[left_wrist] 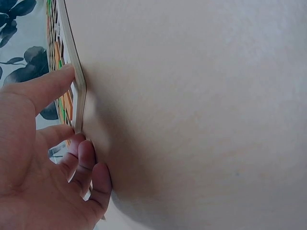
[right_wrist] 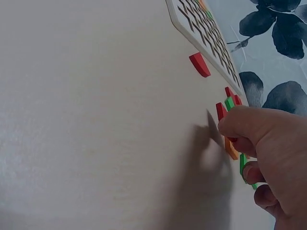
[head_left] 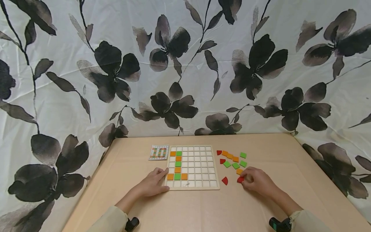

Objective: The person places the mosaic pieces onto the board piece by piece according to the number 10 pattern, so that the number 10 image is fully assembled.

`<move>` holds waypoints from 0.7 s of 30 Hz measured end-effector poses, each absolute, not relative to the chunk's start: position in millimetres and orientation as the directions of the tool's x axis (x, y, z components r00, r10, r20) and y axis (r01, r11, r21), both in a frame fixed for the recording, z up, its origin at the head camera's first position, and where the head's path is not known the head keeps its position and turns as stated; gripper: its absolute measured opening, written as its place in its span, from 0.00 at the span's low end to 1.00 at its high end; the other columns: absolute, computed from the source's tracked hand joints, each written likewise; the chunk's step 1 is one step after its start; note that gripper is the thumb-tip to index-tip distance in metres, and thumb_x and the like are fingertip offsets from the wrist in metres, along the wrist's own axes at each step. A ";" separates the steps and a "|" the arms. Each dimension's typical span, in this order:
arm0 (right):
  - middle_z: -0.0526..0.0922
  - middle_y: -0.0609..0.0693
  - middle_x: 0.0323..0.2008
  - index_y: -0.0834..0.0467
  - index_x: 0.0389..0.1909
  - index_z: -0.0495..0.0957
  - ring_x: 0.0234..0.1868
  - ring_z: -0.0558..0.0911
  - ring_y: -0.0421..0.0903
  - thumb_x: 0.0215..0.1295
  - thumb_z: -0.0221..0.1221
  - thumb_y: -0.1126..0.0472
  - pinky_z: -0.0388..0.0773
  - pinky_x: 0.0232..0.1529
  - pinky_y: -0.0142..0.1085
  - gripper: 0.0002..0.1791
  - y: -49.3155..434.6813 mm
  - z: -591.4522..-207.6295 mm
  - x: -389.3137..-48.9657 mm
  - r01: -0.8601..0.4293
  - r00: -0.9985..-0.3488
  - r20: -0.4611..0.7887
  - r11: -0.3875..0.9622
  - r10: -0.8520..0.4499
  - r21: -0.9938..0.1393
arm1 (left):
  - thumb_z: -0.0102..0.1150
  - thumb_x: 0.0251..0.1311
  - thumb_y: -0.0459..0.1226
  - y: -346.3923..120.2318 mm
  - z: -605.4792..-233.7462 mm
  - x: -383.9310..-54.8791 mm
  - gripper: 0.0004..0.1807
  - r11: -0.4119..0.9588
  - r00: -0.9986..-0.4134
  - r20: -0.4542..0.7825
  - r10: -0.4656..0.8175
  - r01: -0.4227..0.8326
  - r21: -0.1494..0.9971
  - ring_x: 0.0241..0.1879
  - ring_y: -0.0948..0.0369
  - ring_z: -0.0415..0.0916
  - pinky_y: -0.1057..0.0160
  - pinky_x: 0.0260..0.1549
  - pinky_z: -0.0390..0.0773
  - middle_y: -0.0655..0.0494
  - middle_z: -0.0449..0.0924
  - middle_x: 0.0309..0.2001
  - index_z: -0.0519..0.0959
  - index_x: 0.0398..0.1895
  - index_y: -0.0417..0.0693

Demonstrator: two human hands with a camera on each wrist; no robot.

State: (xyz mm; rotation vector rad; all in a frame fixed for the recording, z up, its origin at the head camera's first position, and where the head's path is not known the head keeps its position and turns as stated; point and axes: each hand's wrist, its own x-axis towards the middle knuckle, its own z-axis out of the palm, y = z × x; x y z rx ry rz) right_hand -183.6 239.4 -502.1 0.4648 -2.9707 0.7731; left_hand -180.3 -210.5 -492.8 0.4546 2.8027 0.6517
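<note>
A pale grid board [head_left: 203,189] lies on the table, with several orange and green square tiles set in cells of its left columns. My left hand [head_left: 153,182] holds its near left corner, thumb at the front edge and fingertips along the left side. In the left wrist view, the thumb and forefinger touch the board's rim [left_wrist: 80,103]. Right of the board, my right hand [head_left: 258,182] pinches a red quarter-round tile [head_left: 240,179] between thumb and fingers, low over the table. In the right wrist view, the fingers hide part of that tile.
Loose green tiles [head_left: 235,165], orange tiles [head_left: 229,156] and red quarter-round tiles [head_left: 224,180] are scattered right of the board. A small pattern card [head_left: 159,152] lies by its far left corner. A flowered cloth [head_left: 185,71] hangs behind the table [head_left: 203,212].
</note>
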 end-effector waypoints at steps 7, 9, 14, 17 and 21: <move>0.83 0.47 0.43 0.48 0.37 0.84 0.45 0.78 0.48 0.51 0.69 0.61 0.78 0.48 0.46 0.11 229.7 -497.7 -185.6 -0.284 -0.958 0.097 0.835 -0.270 -0.472 | 0.65 0.55 0.52 -211.2 -492.2 -180.6 0.43 0.847 -0.925 -0.148 0.350 0.245 0.471 0.55 0.54 0.65 0.49 0.56 0.68 0.50 0.65 0.58 0.62 0.72 0.48; 0.83 0.46 0.42 0.48 0.37 0.84 0.44 0.78 0.47 0.51 0.70 0.60 0.78 0.47 0.43 0.11 226.3 -496.4 -186.0 -0.289 -0.956 0.101 0.835 -0.274 -0.469 | 0.65 0.55 0.52 -211.2 -492.0 -180.3 0.43 0.849 -0.925 -0.148 0.350 0.246 0.468 0.55 0.55 0.65 0.49 0.56 0.69 0.51 0.65 0.57 0.62 0.73 0.48; 0.80 0.41 0.35 0.48 0.37 0.84 0.34 0.72 0.41 0.51 0.70 0.60 0.72 0.34 0.30 0.11 217.4 -493.6 -188.6 -0.291 -0.955 0.092 0.835 -0.281 -0.467 | 0.65 0.56 0.53 -211.1 -491.8 -179.9 0.43 0.853 -0.924 -0.146 0.354 0.255 0.455 0.53 0.56 0.64 0.51 0.53 0.69 0.52 0.65 0.56 0.62 0.73 0.48; 0.79 0.40 0.34 0.47 0.37 0.84 0.35 0.73 0.41 0.51 0.70 0.60 0.75 0.37 0.30 0.11 212.3 -492.9 -190.9 -0.297 -0.953 0.090 0.834 -0.289 -0.465 | 0.65 0.56 0.52 -210.9 -491.4 -180.2 0.43 0.853 -0.925 -0.145 0.352 0.253 0.457 0.53 0.56 0.64 0.51 0.53 0.69 0.52 0.65 0.56 0.62 0.73 0.47; 0.81 0.40 0.36 0.47 0.37 0.84 0.38 0.75 0.42 0.51 0.69 0.60 0.77 0.40 0.32 0.11 207.1 -493.3 -193.9 -0.322 -0.945 0.107 0.824 -0.309 -0.466 | 0.65 0.56 0.52 -210.3 -491.3 -181.0 0.43 0.854 -0.926 -0.152 0.347 0.244 0.460 0.53 0.55 0.64 0.51 0.54 0.68 0.51 0.65 0.56 0.62 0.73 0.47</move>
